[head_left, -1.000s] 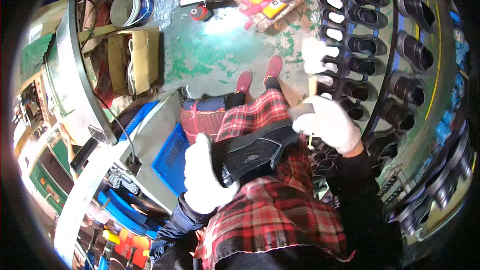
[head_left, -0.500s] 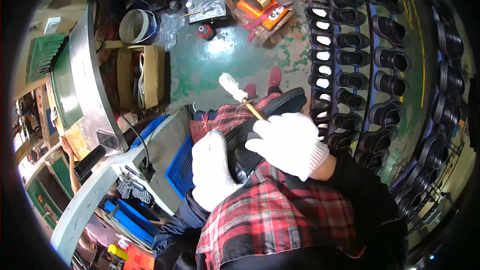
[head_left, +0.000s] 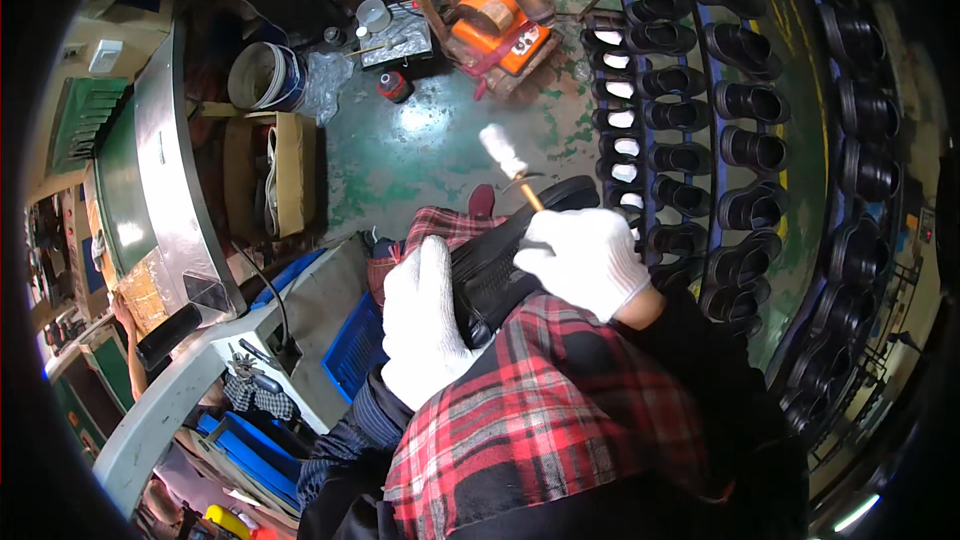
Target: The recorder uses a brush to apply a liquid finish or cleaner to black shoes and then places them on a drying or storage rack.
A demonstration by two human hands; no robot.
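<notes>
On the lap: black shoe (head_left: 500, 265), left hand (head_left: 425, 325) clasping it.
Right hand (head_left: 585, 258): fist closed round brush (head_left: 510, 165).
Alongside: shoe rack (head_left: 700, 140), blue crate (head_left: 355, 350).

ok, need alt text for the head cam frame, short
Looking down at a seated person in white gloves: the left hand steadies a black shoe on a red plaid lap, while the right hand holds a small brush with a white tip above it. A rack of black shoes curves along the right, over a green floor.
</notes>
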